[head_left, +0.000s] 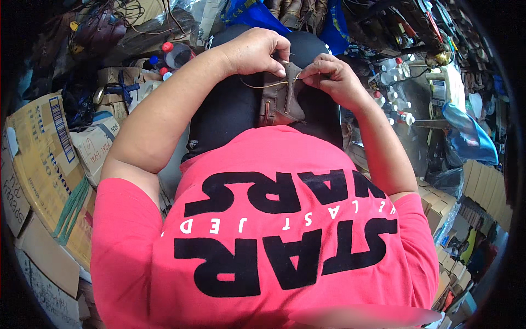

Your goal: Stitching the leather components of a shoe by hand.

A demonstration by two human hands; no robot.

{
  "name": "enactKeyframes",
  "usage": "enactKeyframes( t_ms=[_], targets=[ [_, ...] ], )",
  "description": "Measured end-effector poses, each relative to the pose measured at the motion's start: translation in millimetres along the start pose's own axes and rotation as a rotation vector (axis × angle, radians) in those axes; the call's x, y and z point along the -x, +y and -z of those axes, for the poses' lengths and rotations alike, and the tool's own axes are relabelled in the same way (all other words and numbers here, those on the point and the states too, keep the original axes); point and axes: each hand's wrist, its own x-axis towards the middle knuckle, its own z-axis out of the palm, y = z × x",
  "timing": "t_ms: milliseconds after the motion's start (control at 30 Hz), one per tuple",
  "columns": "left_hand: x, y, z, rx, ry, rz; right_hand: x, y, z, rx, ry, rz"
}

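A brown leather shoe upper [280,109] with a raised seam and lacing on one side rests on my lap between my dark-clothed thighs. Its top edge is pinched by my left hand [255,52], the thumb in front and the fingers curled over behind. Across the leather runs a light yellowish thread [266,86], with a loose end curving out to the left. My right hand [333,77] is closed at the right edge of the leather, thumb and forefinger pressed together on the thread. Whether a needle is in either hand is too small to tell.
Cardboard boxes [46,164] are stacked at the left. Bottles with red and blue caps [176,55] stand beyond my left arm, and several clear bottles [393,82] sit to the right. A blue plastic bag [468,134] lies farther right. Brown leather shoes [296,13] are ahead.
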Motion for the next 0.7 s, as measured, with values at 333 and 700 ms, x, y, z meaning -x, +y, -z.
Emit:
enactKeyframes(
  t_ms=[333,700],
  targets=[
    [30.2,7.8,-21.7,-0.149,0.514,-0.117,12.0,-18.5,-24.3,0.288,0.207,0.123],
    [66.5,28.3,-23.1,-0.261,0.527,-0.081,8.4,-6.8,-3.5,0.140,0.015,0.048]
  ],
)
